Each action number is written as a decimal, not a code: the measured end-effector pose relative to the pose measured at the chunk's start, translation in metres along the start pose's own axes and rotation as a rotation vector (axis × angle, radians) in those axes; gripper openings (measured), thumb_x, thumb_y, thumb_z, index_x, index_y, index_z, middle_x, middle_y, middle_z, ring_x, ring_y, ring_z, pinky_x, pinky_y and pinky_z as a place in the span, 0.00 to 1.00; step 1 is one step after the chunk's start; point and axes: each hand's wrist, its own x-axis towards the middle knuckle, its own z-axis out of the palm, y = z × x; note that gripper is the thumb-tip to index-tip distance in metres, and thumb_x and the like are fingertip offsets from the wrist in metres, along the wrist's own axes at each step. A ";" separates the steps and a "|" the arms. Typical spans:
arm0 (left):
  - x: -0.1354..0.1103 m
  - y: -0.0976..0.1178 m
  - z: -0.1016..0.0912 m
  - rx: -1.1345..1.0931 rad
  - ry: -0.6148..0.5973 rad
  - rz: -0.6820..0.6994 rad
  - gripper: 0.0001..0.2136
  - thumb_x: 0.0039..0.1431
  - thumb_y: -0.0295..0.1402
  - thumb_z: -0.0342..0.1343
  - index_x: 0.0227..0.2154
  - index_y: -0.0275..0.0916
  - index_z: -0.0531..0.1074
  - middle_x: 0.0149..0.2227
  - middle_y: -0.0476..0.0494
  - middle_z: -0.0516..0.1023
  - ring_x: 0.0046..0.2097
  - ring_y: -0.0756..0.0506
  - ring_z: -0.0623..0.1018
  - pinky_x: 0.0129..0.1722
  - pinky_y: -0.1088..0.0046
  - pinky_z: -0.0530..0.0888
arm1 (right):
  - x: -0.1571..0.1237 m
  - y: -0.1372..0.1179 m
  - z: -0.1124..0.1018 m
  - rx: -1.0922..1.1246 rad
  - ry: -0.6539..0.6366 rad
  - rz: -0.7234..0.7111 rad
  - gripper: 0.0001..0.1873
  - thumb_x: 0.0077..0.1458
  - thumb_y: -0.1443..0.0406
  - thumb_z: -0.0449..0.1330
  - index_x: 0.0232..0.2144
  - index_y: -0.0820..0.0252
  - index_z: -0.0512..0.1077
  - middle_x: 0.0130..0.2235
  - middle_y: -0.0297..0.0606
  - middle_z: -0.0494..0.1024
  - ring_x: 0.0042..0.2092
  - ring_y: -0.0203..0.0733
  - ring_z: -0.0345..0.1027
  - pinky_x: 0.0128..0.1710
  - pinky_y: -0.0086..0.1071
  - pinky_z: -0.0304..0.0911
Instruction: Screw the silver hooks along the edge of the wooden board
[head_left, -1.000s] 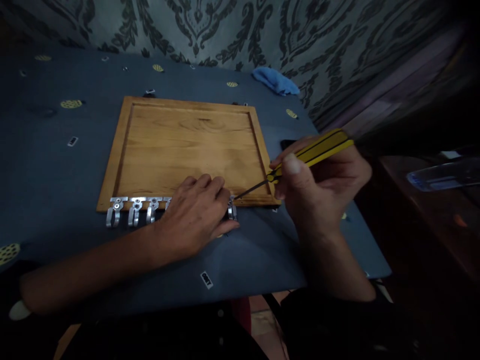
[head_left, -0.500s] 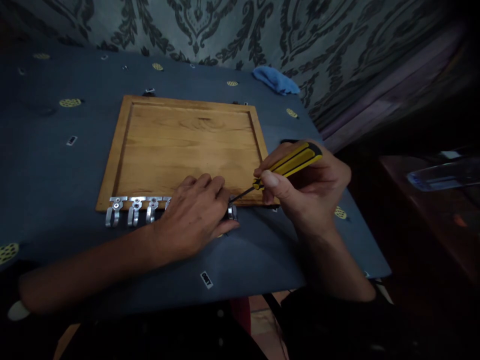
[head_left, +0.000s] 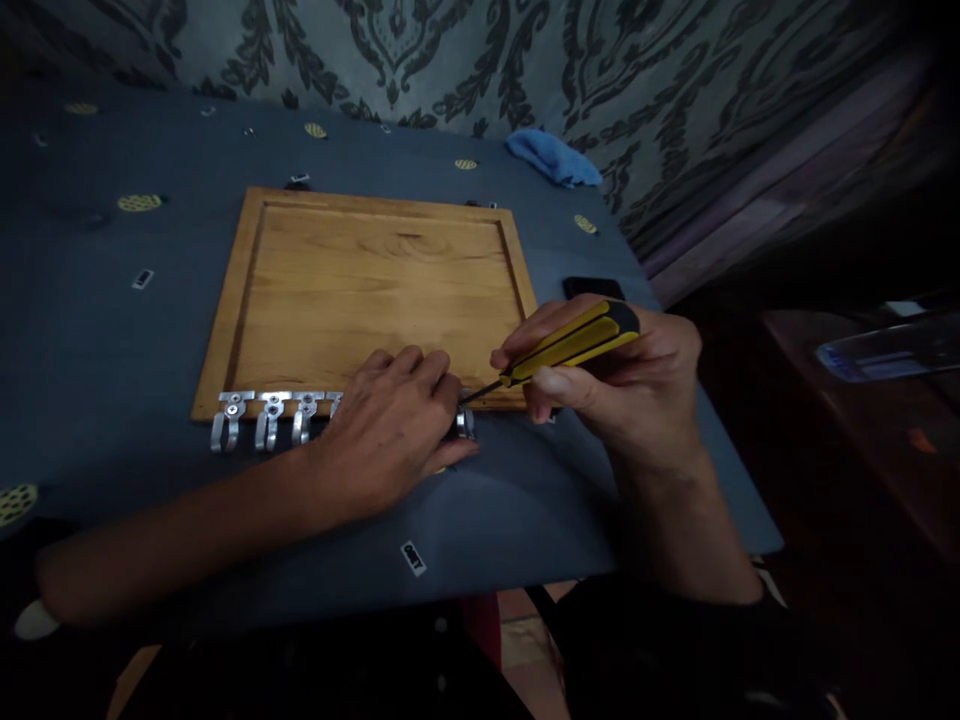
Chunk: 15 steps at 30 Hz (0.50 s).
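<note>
A yellow and black screwdriver [head_left: 568, 345] is gripped in my right hand [head_left: 645, 390], its shaft slanting down to the left. The tip meets the right end of a metal hook rail [head_left: 274, 408] on the front edge of a framed wooden board [head_left: 382, 290]. My left hand [head_left: 390, 425] lies over the rail with fingers curled on the board's edge and thumb below, hiding the middle of the rail. Several silver hooks show to its left and one beside the thumb. Exactly what the tip touches is too small to make out.
The board lies on a table with a dark blue patterned cloth [head_left: 135, 330]. A blue rag [head_left: 555, 158] lies by the wall at the back. A black flat object [head_left: 592, 288] sits right of the board. At far right is a clear plastic item [head_left: 885, 350].
My right hand has shifted slightly down, and the screwdriver's handle has turned and sits a little lower. More of the black flat object shows. My left hand and the board stay put.
</note>
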 end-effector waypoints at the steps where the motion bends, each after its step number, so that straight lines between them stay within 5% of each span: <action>1: -0.001 0.000 0.000 0.000 0.003 0.002 0.20 0.66 0.47 0.56 0.46 0.32 0.75 0.45 0.35 0.76 0.50 0.34 0.75 0.48 0.56 0.73 | 0.000 0.001 0.001 -0.001 0.007 -0.002 0.09 0.51 0.59 0.73 0.31 0.57 0.80 0.32 0.34 0.81 0.24 0.33 0.70 0.14 0.26 0.65; 15: 0.001 0.001 -0.001 -0.001 -0.035 -0.020 0.21 0.66 0.48 0.55 0.48 0.32 0.74 0.46 0.35 0.75 0.52 0.34 0.75 0.51 0.54 0.73 | -0.005 0.013 0.021 -0.279 0.365 -0.162 0.18 0.51 0.52 0.72 0.23 0.55 0.73 0.23 0.29 0.70 0.22 0.31 0.60 0.19 0.29 0.59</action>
